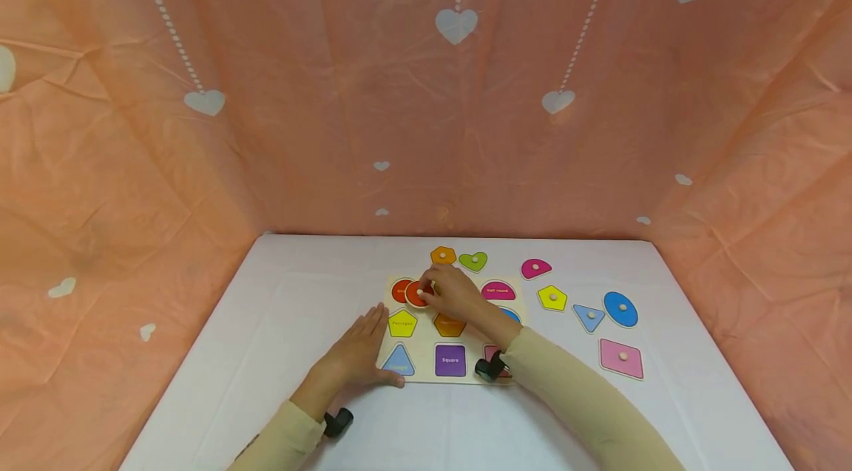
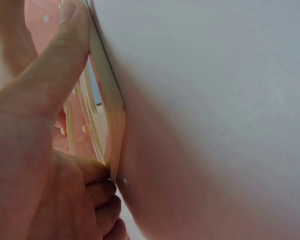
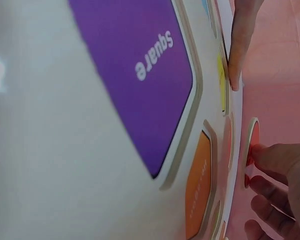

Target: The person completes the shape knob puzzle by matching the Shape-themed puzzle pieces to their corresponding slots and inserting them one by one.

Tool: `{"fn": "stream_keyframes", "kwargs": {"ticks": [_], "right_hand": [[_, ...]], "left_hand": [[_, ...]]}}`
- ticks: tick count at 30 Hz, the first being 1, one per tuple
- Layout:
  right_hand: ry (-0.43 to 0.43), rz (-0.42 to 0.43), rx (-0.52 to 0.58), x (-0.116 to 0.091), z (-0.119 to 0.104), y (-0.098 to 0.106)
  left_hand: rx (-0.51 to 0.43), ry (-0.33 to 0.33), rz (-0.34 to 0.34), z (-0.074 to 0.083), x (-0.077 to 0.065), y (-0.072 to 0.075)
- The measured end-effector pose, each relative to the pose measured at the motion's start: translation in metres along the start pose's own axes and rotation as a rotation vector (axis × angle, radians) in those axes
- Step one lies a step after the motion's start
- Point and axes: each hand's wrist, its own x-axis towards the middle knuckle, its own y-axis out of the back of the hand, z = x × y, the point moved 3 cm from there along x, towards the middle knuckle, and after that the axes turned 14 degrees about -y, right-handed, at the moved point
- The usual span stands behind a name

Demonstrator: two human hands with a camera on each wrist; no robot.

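My right hand (image 1: 454,292) pinches the small knob of a red circle puzzle piece (image 1: 416,295). The piece is held over the puzzle board (image 1: 424,354), overlapping the printed red circle slot (image 1: 399,289); in the right wrist view the circle piece (image 3: 253,135) is tilted up on edge above the board. My left hand (image 1: 359,347) rests at the board's near left corner, its straight fingers along the left side and its thumb by the front edge. In the left wrist view the thumb (image 2: 65,47) touches the board's edge (image 2: 115,130).
Loose knobbed pieces lie behind and right of the board: orange hexagon (image 1: 443,256), green heart (image 1: 473,262), magenta half round (image 1: 535,268), yellow pentagon (image 1: 552,299), blue triangle (image 1: 589,317), blue oval (image 1: 620,309) and pink piece (image 1: 622,358). A white cloth covers the table (image 1: 286,293).
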Motion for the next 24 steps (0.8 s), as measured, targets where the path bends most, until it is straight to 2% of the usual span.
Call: {"fn": "stream_keyframes", "kwargs": {"ticks": [7,14,24], "right_hand": [[0.037,0.019,-0.028,0.007,-0.004,-0.006],[0.031,0.029,-0.075,0.013,-0.009,-0.009],[0.054,0.06,-0.066,0.021,-0.008,-0.014]], "left_hand": [[0.012,-0.003,0.0,0.001,0.0,0.0],[-0.003,-0.018,0.005,0.004,-0.002,0.003],[-0.013,-0.014,0.008,0.001,-0.001,0.001]]}}
